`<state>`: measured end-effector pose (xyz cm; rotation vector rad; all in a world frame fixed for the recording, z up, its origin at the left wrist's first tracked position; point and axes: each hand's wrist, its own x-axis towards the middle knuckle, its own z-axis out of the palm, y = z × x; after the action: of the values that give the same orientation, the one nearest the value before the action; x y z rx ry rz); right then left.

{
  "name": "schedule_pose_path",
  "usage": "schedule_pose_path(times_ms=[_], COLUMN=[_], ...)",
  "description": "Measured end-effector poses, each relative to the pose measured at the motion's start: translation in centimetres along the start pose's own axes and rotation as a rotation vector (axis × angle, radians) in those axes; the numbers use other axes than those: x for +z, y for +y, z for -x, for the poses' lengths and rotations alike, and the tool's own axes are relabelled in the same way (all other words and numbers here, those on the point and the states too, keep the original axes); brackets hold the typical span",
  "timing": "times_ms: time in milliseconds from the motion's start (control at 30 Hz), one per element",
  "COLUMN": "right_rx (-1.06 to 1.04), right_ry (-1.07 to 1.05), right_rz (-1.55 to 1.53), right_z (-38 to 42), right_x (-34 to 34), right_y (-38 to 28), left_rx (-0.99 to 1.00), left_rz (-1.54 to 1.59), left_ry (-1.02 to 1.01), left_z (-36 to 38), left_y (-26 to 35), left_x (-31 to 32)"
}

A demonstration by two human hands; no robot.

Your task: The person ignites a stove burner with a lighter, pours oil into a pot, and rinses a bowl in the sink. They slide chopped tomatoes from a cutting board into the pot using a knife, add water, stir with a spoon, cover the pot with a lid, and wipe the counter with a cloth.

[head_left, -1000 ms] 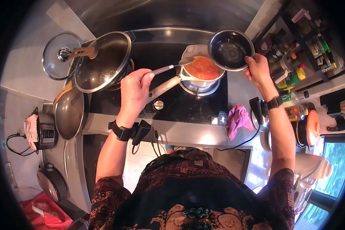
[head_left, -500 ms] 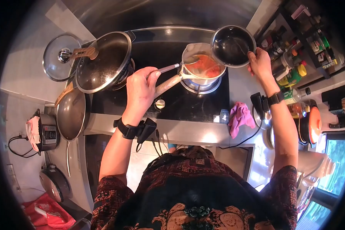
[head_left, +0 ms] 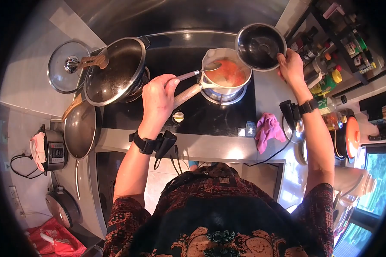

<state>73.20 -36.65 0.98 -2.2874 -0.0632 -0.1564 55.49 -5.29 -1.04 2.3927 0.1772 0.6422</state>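
Observation:
My left hand [head_left: 158, 96] is closed round the grey handle of a spoon [head_left: 188, 76], whose metal head dips into the saucepan at its left side. The white saucepan [head_left: 210, 55] sits on the right burner [head_left: 223, 97] and holds an orange-red soup or sauce [head_left: 228, 73]. Its pale handle points down and left, passing beside my left hand. In my right hand [head_left: 292, 68] is a dark-lined metal bowl [head_left: 261, 46], gripped by its right rim. The bowl is tilted, with its lower left edge over the saucepan's right rim. No stream of liquid shows between them.
A large wok [head_left: 116, 70] stands on the left burner, with a wooden utensil and glass lid [head_left: 58, 70] beside it. A frying pan [head_left: 79, 128] lies lower left. A purple cloth [head_left: 270, 132] is on the counter's front edge. Bottles [head_left: 328, 83] crowd the right side.
The bowl in my right hand has tipped slightly more and risen a little, showing more of its inside. My left hand and the spoon have hardly moved.

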Motion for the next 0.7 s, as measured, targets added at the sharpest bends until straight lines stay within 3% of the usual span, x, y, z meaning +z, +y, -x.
schedule_pose_path(times_ms=[400, 500, 700], right_rx=[-0.088, -0.321, -0.369], right_ry=[0.033, 0.139, 0.181], right_rz=[0.118, 0.194, 0.317], right_z=[0.0, -0.5, 0.9], right_x=[0.9, 1.8, 2.3], right_y=[-0.6, 0.7, -0.3], left_rx=[-0.001, -0.005, 0.05], left_rz=[0.008, 0.004, -0.017], left_ry=[0.04, 0.034, 0.055], left_z=[0.4, 0.6, 0.9], left_y=[-0.4, -0.4, -1.0], left_x=[-0.5, -0.7, -0.5])
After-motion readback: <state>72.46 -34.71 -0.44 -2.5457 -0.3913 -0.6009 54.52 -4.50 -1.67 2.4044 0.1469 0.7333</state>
